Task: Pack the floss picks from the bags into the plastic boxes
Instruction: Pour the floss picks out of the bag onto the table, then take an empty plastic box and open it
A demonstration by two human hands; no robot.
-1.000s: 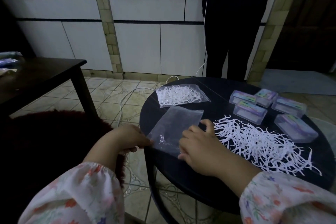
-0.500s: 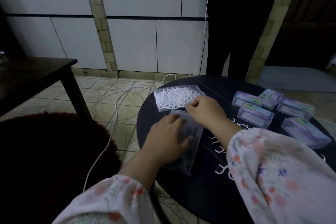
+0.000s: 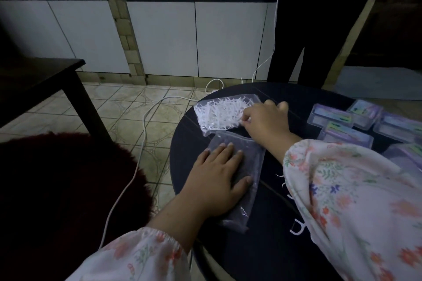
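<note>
A clear bag full of white floss picks (image 3: 220, 113) lies at the far left of the round black table (image 3: 269, 246). My right hand (image 3: 266, 122) reaches across and pinches that bag's right edge. An empty clear bag (image 3: 251, 166) lies flat nearer to me, and my left hand (image 3: 219, 173) rests on it with straight fingers, pressing it down. Several closed clear plastic boxes (image 3: 342, 124) with coloured labels stand at the right. A few loose floss picks (image 3: 296, 230) show beside my right sleeve; the rest of the pile is hidden under my arm.
A person in dark clothes (image 3: 308, 29) stands just behind the table. A white cable (image 3: 146, 125) runs over the tiled floor on the left. A dark wooden table (image 3: 41, 80) stands at the far left, and a dark red furry seat (image 3: 68, 189) sits near me.
My right hand left the empty bag, crossed over and took the full bag's edge. My left hand moved from the empty bag's corner to lie flat on it. The camera tilted down.
</note>
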